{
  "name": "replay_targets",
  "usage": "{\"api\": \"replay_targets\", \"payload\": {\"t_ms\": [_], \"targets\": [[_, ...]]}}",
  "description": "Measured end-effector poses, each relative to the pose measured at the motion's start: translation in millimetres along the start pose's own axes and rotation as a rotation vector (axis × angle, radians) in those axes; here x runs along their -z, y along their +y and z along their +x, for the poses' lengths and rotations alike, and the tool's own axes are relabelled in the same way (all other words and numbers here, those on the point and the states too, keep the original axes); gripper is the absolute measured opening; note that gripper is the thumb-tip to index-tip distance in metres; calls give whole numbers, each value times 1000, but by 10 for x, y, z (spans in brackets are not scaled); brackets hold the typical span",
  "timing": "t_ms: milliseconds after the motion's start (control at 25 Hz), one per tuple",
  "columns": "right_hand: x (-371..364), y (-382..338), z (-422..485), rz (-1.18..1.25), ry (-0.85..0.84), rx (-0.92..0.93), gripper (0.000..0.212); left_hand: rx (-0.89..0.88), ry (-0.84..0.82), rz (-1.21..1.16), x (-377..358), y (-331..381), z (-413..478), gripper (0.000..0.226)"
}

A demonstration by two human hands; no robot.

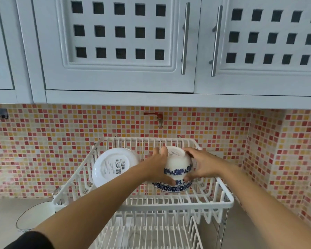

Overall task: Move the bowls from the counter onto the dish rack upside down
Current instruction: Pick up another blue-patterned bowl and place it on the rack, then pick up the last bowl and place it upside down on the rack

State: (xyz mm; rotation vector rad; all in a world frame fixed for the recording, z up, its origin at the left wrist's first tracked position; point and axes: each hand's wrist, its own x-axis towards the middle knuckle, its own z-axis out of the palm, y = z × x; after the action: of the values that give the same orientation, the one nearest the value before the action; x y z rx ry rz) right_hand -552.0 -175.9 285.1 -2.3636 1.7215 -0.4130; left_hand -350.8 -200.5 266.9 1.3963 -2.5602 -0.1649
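A white two-tier wire dish rack [223, 200] stands against the tiled wall. On its upper tier a white bowl with a blue flower band [177, 166] sits upside down on top of another blue-patterned bowl [172, 187], also upside down. My left hand [160, 166] grips the top bowl's left side and my right hand [199, 163] grips its right side. To the left, a plain white bowl [113, 166] leans in the rack with its labelled underside facing me. Another white bowl [34, 217] rests upright on the counter at lower left.
The rack's lower tier [151, 232] holds nothing I can make out. A small red-handled tap [159, 119] sticks out of the mosaic wall above the rack. White cupboards with steel handles [185, 38] hang overhead. The tiled wall turns a corner on the right.
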Motion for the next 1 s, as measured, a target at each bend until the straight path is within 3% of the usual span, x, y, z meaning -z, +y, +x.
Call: {"api": "replay_targets", "payload": {"t_ms": [160,320,440,680,840,1000], "targets": [[97,-144,-34,-117,-32,-44,110,0,-13,-45,160,10,-84,102],[298,-649,19,-121,96,-25,94,-22,314,-113,649,-142,-436,76],[227,-1305,137,-70,198,59,80,26,411,-163,982,-586,-886,67],[-492,-2887,648,67,122,212,70,252,400,-162,1181,-1956,-1858,66],[-1194,-3763,961,100,40,194,69,410,322,-136,1043,-2776,-2514,66],[-1881,-4185,1152,184,-18,137,68,478,210,-106,733,-3268,-2862,65]]}}
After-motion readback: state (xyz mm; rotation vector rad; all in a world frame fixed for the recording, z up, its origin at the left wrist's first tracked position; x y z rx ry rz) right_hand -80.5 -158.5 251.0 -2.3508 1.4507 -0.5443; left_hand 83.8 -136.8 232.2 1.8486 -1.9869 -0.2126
